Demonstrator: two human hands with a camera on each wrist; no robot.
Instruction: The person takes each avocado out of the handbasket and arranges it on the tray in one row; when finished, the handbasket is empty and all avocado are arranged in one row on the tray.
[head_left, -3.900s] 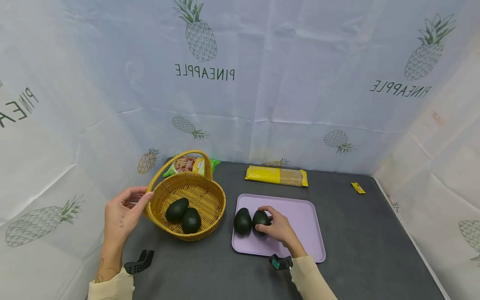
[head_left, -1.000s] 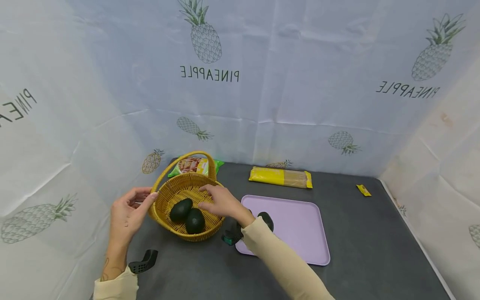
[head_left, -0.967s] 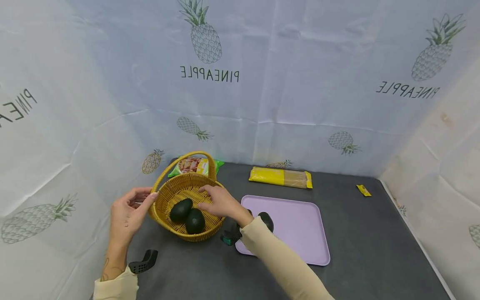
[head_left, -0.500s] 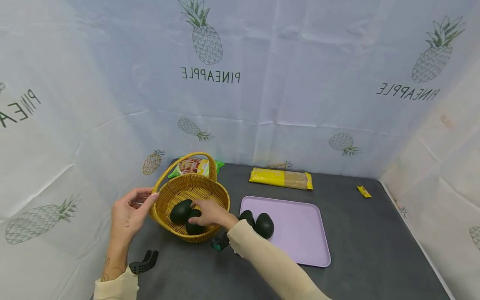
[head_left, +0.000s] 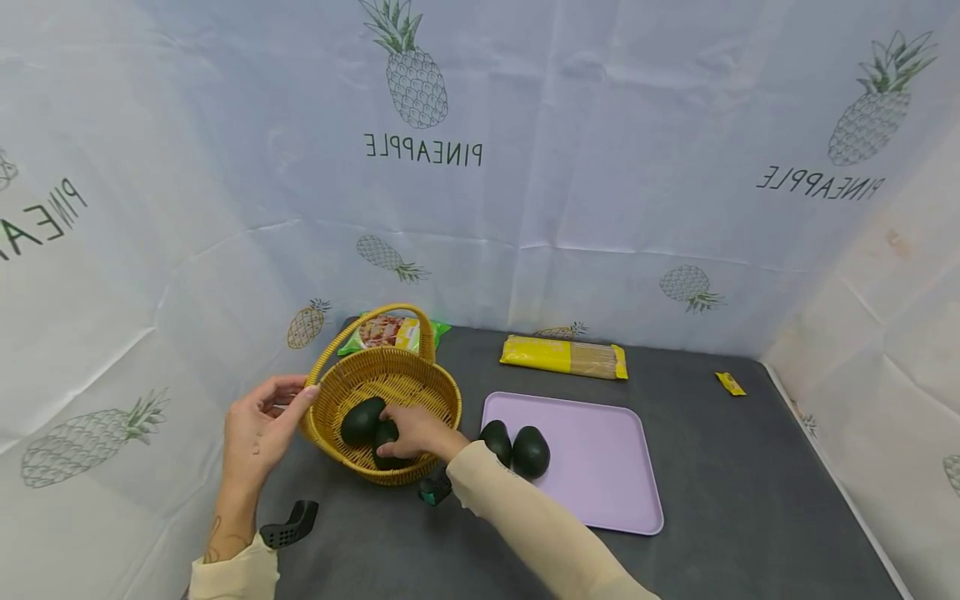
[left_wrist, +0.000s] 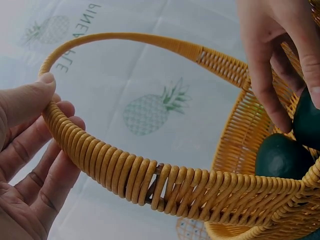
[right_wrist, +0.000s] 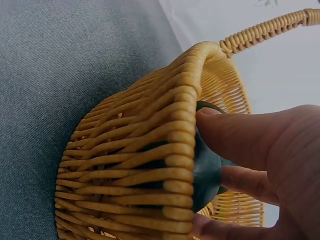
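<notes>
Head view: at the nine o'clock side of the yellow wicker basket, the left hand pinches the basket handle lightly between thumb and fingertips — presumably to steady it. Inside, at six o'clock, the right hand has thumb and fingers curled round the nearer avocado, spread wide as its smooth, rounded skin seems to require. The farther avocado lies at nine o'clock, apparently against it. Two more avocados sit side by side towards the nine o'clock edge of the lilac tray, the cream sleeve partly covering one.

The right wrist crosses the basket's four o'clock rim; its own camera shows wicker close beside the thumb, so sideways room looks tight — upward, more generous. Dark tabletop separates basket from tray, and the spaghetti pack lies beyond the tray's twelve o'clock edge.
</notes>
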